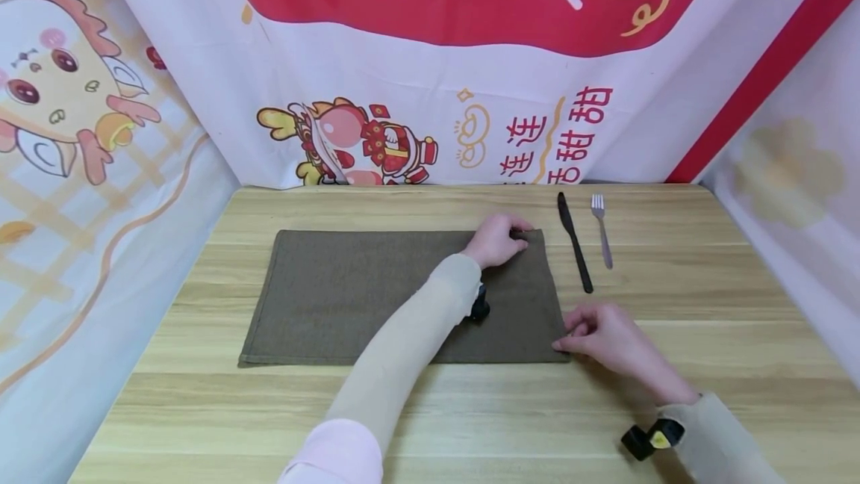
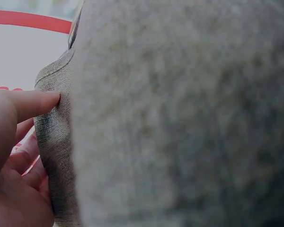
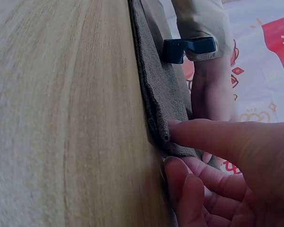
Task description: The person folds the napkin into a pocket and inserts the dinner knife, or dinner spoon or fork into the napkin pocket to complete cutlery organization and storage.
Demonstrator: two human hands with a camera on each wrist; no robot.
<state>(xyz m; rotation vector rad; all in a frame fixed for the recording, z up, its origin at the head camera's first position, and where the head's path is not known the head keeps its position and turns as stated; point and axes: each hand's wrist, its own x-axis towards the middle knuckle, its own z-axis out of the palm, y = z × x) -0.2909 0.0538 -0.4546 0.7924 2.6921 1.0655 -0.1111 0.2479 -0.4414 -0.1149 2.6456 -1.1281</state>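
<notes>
A dark grey-brown folded cloth (image 1: 363, 290) lies flat on the wooden table, longer from left to right than from front to back. My left hand (image 1: 497, 240) reaches across it and pinches its far edge near the far right corner. In the left wrist view the thumb of the left hand (image 2: 19, 142) presses on the fabric, with fingers at its edge. At the near right corner my right hand (image 1: 608, 338) pinches the cloth. Stacked layers of cloth (image 3: 154, 94) show in the right wrist view, between the thumb and fingers of the right hand (image 3: 227, 165).
Right of the cloth lie a black knife (image 1: 575, 242) and a silver fork (image 1: 602, 231), side by side. A printed white and red curtain (image 1: 443, 95) hangs behind the wooden table (image 1: 470, 424). More printed fabric (image 1: 134, 208) hangs on the left side.
</notes>
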